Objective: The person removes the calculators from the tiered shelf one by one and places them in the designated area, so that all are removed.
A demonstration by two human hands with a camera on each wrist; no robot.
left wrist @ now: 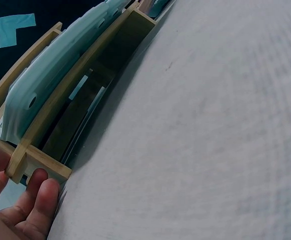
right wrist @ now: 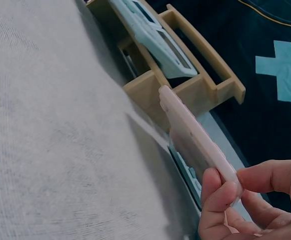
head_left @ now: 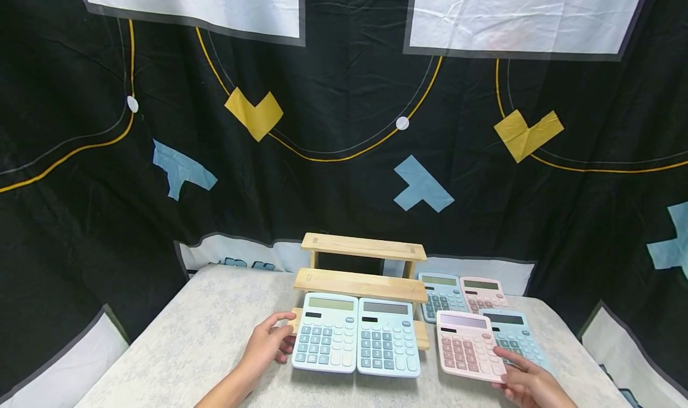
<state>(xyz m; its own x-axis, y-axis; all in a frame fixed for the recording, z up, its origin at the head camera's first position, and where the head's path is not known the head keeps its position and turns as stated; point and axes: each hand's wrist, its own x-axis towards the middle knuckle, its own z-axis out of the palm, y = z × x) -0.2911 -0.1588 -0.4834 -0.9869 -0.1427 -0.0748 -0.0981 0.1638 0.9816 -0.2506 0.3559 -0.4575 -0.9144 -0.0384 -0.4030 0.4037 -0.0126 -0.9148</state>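
Calculator point(head_left: 466, 342), pink, plastic and rectangular, is pinched by the right-hand grip point(head_left: 529, 379), right of the tiered pale-wood stand point(head_left: 360, 284) held by the left-hand grip point(head_left: 267, 341).

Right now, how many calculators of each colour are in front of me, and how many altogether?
Blue calculators: 4, two of them on the wooden rack
Pink calculators: 2, one of them in your right hand
Total: 6

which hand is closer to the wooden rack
Left. The left hand grips the left end of the wooden rack, while the right hand is apart from it, beyond its right end, holding a pink calculator.
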